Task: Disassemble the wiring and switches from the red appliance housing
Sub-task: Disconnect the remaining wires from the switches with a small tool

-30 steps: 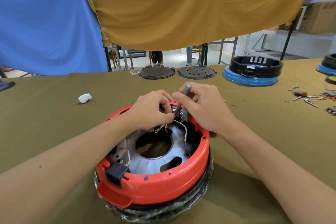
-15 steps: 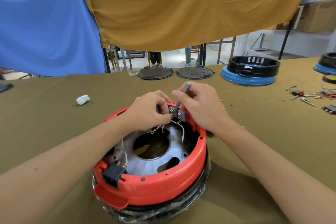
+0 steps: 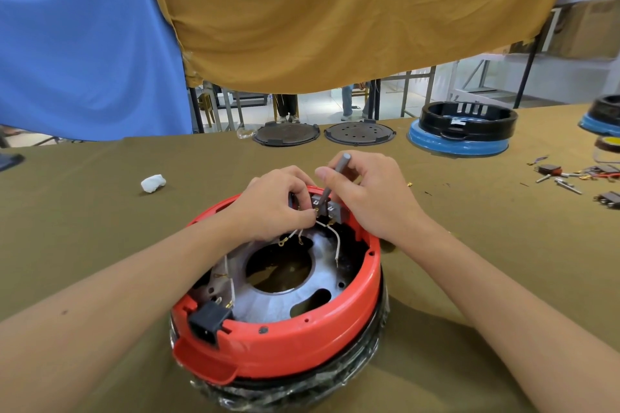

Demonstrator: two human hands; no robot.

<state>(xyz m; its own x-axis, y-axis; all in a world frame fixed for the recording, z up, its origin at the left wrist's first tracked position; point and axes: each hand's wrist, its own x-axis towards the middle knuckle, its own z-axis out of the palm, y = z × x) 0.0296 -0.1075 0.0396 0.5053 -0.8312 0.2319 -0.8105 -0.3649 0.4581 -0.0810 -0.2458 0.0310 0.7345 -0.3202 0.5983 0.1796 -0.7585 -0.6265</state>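
— Head view: where do we stand?

— We find the red appliance housing point(image 3: 278, 342) at the desk's near edge. Our right hand point(image 3: 372, 198) grips a slim grey screwdriver point(image 3: 332, 179) on the grey switch block point(image 3: 330, 209); our left hand point(image 3: 271, 208) pinches a white wire point(image 3: 337, 241).

— Next?

— We judge the terminal needs loosening. Glossy plastic shell, dull metal plate.

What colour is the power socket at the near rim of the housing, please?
Black; the power socket shows best in the head view, set in the red housing.
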